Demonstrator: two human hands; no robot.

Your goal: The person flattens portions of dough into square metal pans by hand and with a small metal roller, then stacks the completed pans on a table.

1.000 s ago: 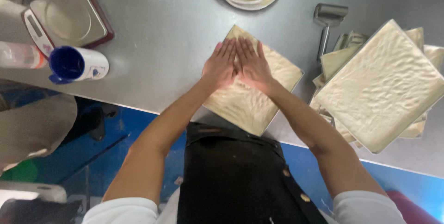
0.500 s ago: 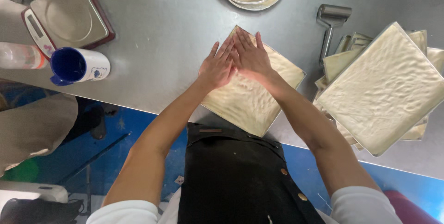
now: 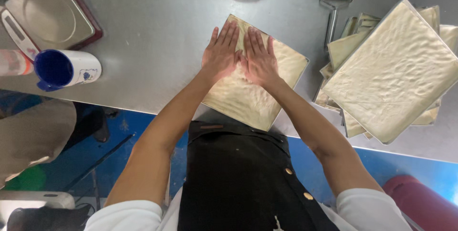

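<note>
This looks like a commercial bakery kitchen. A stainless steel worktop (image 3: 157, 26) carries a weighing scale (image 3: 50, 16), a small roller (image 3: 334, 6) and stacked dough-lined square trays (image 3: 396, 68).

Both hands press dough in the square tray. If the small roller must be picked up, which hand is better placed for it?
Probably the right hand. The roller lies on the table to the right of the tray, on that hand's side. The left hand would have to cross over.

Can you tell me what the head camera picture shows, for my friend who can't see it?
A person presses the left hand and right hand, flat and side by side, onto pale dough in a square tray on a steel table. A stack of filled trays and a small roller lie right; a blue-lined mug and a scale sit left.
</note>
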